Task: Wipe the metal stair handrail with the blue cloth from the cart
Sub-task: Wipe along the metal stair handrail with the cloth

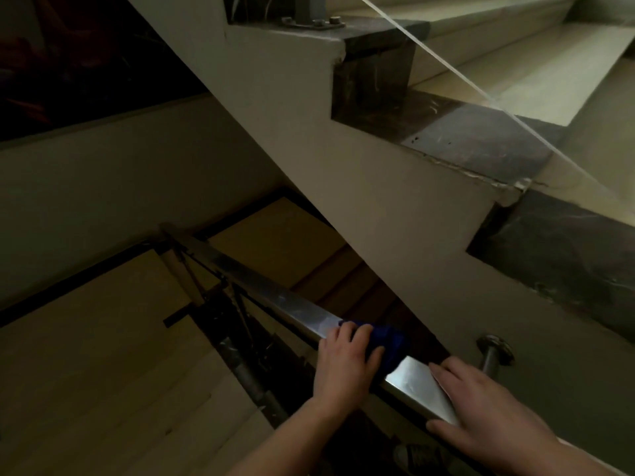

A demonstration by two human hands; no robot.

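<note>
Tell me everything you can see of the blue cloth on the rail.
The blue cloth is dark blue, soft-looking and bunched, draped over the top of the shiny metal handrail. The left hand covers most of it, fingers curled over it. Only a crumpled part shows past the fingers. The right hand does not touch it.

Your left hand (347, 362) grips the blue cloth (390, 341) against the top of the metal handrail (275, 297), fingers curled over the bunched fabric. Your right hand (481, 407) rests on the rail just nearer to you, fingers lying along its shiny top and thumb on its near face. Beside that hand a round metal bracket (494, 352) stands off the pale side of the upper stair flight (343, 187).
</note>
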